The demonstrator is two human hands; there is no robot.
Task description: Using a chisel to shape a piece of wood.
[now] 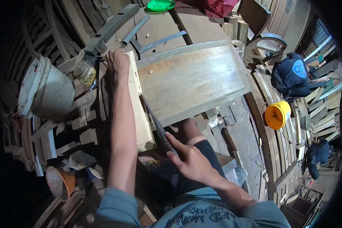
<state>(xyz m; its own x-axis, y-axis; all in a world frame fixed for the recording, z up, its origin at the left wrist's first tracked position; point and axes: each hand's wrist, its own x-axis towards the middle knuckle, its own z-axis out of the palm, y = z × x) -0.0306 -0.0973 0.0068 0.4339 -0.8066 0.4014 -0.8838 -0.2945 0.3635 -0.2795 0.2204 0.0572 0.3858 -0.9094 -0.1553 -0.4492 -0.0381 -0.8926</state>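
A pale length of wood (137,110) with slots along its edge lies lengthwise in front of me. My left hand (117,62) is closed at its far end, the fingers bent over its left side and partly hidden. My right hand (192,159) grips the near end of a long, dark, narrow tool (155,121), which looks like a file. The tool slants away to the left, its far part against the pale wood's right edge. To the right of this wood is a wide grey-brown wooden panel (193,81) with a framed border.
Left stand a dirty white bucket (51,89) and a glass jar (84,73). A metal square (161,41), a grey tube (136,29) and a green dish (160,4) lie beyond. At right are a yellow bucket (276,116) and a person in dark clothes (291,76).
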